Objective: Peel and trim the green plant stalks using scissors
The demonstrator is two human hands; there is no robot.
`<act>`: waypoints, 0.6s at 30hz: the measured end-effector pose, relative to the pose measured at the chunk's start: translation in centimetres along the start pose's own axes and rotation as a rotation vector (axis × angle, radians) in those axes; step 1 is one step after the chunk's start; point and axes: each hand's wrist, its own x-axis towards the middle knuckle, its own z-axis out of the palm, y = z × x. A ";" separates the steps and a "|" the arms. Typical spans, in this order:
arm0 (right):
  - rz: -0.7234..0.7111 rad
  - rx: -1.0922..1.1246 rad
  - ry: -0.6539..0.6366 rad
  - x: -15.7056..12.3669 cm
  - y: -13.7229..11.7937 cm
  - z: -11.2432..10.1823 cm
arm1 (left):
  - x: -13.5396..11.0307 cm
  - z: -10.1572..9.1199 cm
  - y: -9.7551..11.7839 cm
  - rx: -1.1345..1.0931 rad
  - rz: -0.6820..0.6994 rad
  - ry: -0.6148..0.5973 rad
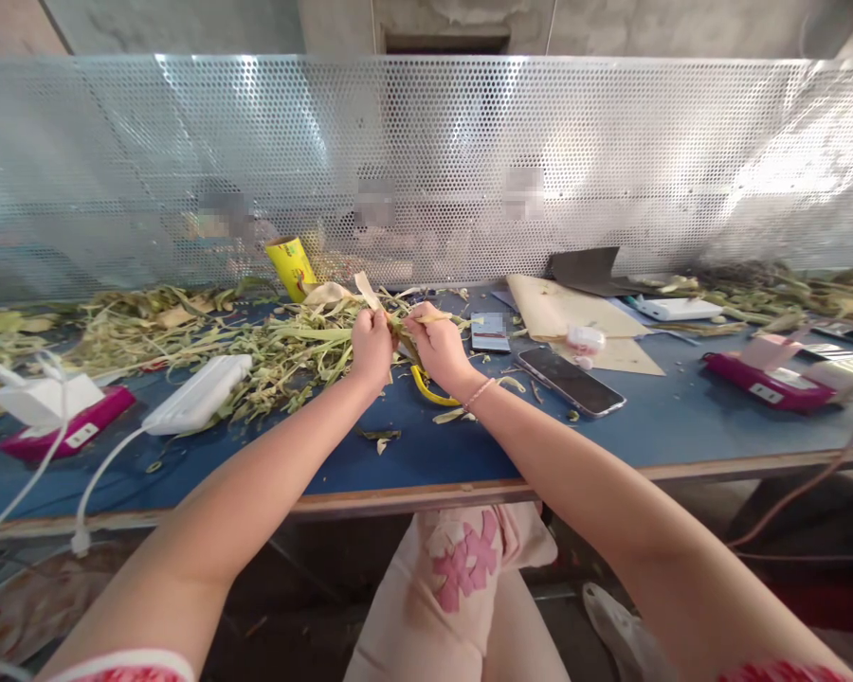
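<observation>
Both my hands are raised over the blue table, closed on one piece of dried leafy husk between them. My left hand grips its left end, where pale leaf tips stick up. My right hand, with a bead bracelet at the wrist, pinches the right end. Under my hands lies a yellow-handled tool, partly hidden. A heap of green and dry husk scraps spreads to the left of my hands.
A white power bank with a cable, a magenta scale, a yellow cup, a dark phone, a small card, brown paper and another magenta scale lie around. A perforated metal screen backs the table.
</observation>
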 end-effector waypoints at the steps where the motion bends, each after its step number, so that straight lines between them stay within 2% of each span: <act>1: -0.001 -0.003 -0.003 0.0 0.0 0.0 | 0.0 0.1 0.1 -0.025 -0.019 0.001; 7: 0.009 0.017 -0.002 0.0 -0.1 0.0 | -0.2 0.3 0.4 -0.098 -0.060 0.023; 9: 0.037 0.033 0.022 0.0 0.0 -0.1 | -0.2 0.1 0.7 -0.091 -0.054 -0.006; 14: 0.207 0.097 0.081 -0.1 0.7 -0.3 | 0.0 -0.8 1.0 -0.102 -0.032 -0.247; 18: 0.242 0.146 0.082 -0.1 1.4 -0.2 | 0.0 -0.8 0.9 -0.163 -0.106 -0.392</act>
